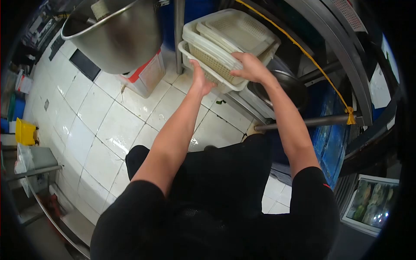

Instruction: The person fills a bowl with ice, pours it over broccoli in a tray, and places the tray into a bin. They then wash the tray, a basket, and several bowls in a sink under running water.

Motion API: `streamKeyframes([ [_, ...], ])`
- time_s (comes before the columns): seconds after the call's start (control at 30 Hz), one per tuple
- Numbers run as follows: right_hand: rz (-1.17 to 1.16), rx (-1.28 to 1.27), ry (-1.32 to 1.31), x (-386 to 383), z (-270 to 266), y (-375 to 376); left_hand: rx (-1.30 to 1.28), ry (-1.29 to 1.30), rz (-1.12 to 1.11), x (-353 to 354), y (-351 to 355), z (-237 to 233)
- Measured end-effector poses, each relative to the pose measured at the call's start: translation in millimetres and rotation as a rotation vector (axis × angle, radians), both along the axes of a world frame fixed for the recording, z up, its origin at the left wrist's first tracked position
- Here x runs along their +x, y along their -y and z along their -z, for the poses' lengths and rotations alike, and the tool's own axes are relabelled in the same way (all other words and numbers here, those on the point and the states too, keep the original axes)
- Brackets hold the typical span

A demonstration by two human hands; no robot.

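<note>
A stack of off-white plastic baskets [208, 66] with perforated sides sits tilted on a low metal shelf in front of me. My left hand [201, 80] grips the near left side of the lowest basket, thumb up by its rim and fingers partly hidden beneath. My right hand [250, 68] is closed over the near rims of the upper baskets, its thumb and fingertips on the edge. Inside the top lies a shallower basket [238, 28], nested at an angle. A dark round pan [286, 89] is right of the stack, partly behind my right forearm.
A large steel mixing bowl [117, 41] hangs at upper left above a white and red container [147, 76]. Metal shelf legs [179, 39] and a yellow rope [299, 43] frame the baskets. Wet-looking white floor tiles [117, 117] spread left. A blue surface [331, 138] stands right.
</note>
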State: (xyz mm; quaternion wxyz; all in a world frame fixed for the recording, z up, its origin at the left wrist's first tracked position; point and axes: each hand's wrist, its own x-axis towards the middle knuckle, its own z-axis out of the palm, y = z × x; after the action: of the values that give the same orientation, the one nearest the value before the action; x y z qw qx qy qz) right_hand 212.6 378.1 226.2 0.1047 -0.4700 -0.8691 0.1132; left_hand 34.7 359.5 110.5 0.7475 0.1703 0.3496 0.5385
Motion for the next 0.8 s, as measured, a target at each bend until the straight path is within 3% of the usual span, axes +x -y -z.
streamKeyframes([
  [0.07,-0.086,-0.358,-0.241,16,13,-8,0.021,0.119,0.072,-1,-5,30],
  [0.1,-0.065,-0.409,-0.302,16,20,-2,0.018,0.117,0.055,-4,-4,37],
  [0.17,-0.013,-0.23,-0.09,9,32,11,-0.311,0.043,0.176,-19,9,36],
  [0.27,0.03,-0.256,-0.194,-17,8,56,-0.131,-0.366,0.278,-79,88,56],
  [0.3,0.006,-0.254,-0.216,-27,16,68,-0.189,-0.463,0.25,-109,132,26],
  [0.33,-0.06,-0.471,-0.112,-40,6,81,-0.252,-0.557,0.223,-138,177,-6],
  [0.37,-0.213,-0.573,0.003,-40,35,87,-0.32,-0.645,0.198,-165,222,-39],
  [0.4,-0.311,-0.779,0.031,-55,13,101,-0.433,-0.626,0.069,-199,279,-70],
  [0.43,-0.526,-0.778,0.1,-57,46,101,-0.566,-0.689,-0.184,-226,341,-104],
  [0.47,-0.312,-1.219,0.2,-87,7,117,-0.692,-0.886,-0.392,-258,407,-117],
  [0.5,-0.276,-1.448,0.149,-109,-26,130,-0.837,-1.068,-0.576,-281,475,-135],
  [0.57,-0.425,-1.083,0.498,-149,-64,142,-1.058,-1.09,-0.969,-308,598,-224],
  [0.6,-0.508,-1.046,0.528,-184,-91,152,-1.077,-0.948,-1.188,-311,648,-297],
  [0.63,-0.525,-0.955,0.444,-204,-110,162,-1.112,-0.964,-1.336,-306,689,-363],
  [0.67,-0.536,-0.871,0.351,-227,-131,174,-0.911,-0.828,-1.573,-308,741,-394],
  [0.77,-0.788,-0.754,0.171,-326,-166,206,-0.905,-0.875,-1.703,-287,848,-500],
  [0.8,-0.933,-0.659,0.142,-358,-207,236,-0.907,-0.857,-1.748,-275,879,-520],
])
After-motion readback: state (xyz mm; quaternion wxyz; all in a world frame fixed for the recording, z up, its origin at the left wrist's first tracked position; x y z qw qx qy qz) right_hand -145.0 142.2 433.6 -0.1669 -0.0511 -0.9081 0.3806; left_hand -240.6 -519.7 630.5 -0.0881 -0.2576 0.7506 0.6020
